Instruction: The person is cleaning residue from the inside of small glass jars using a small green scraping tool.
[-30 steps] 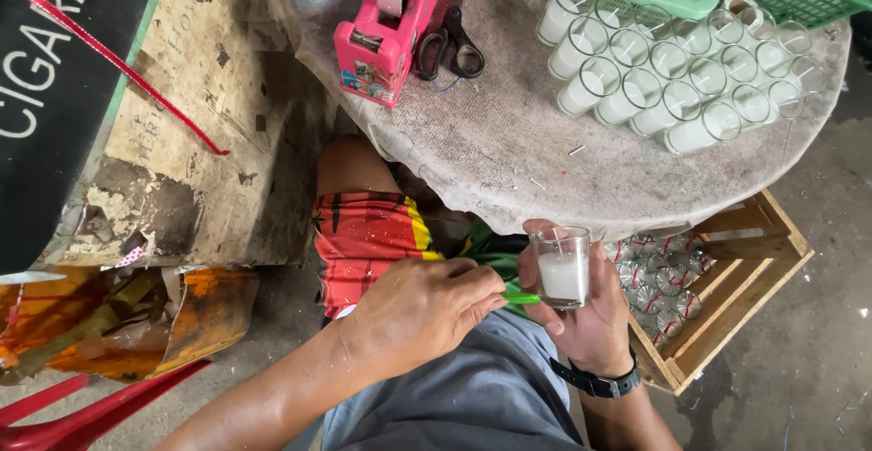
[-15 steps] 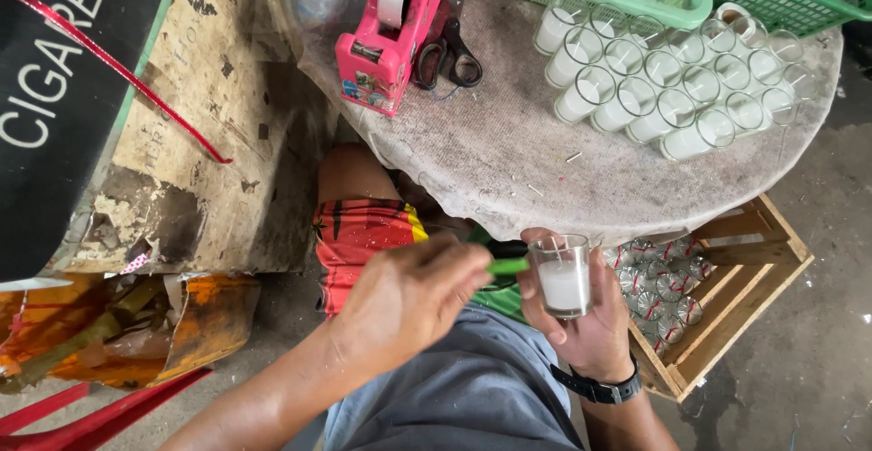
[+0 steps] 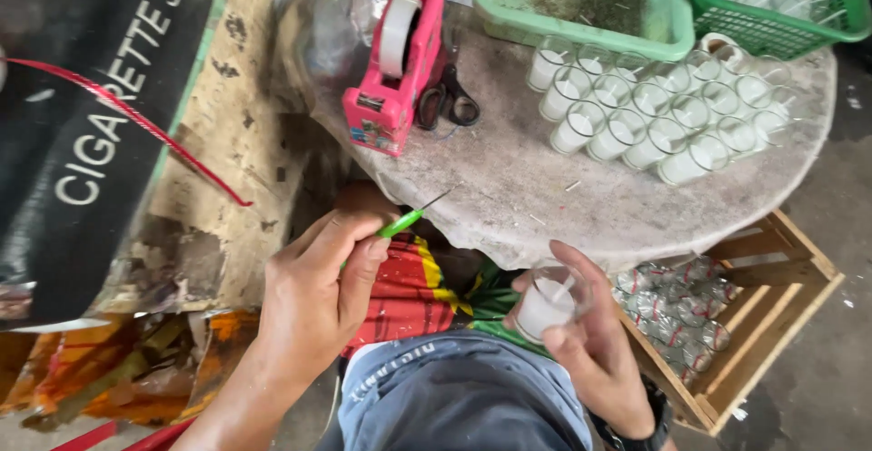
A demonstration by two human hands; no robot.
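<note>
The left hand (image 3: 313, 297) is pinched shut on a green tool (image 3: 404, 223), thumb and fingers gripping the handle low down, its thin dark tip pointing up toward the tabletop (image 3: 509, 188). The right hand (image 3: 590, 351) is wrapped around a small glass (image 3: 549, 301) filled with white wax, held tilted just below the tabletop edge, above the person's lap. The two hands are apart, the tool well left of the glass.

The glass looks light but fragile and smooth, so a grip around its wall, as here, seems safest; the wax inside appears solid. The tool looks light and stiff, its point sharp, best held by the handle.

Beyond the hands, on the tabletop, stand rows of filled glasses (image 3: 654, 115), a pink tape dispenser (image 3: 395, 69) and scissors (image 3: 447, 101). Right of the right hand sits a wooden crate (image 3: 772, 297) of glasses.
</note>
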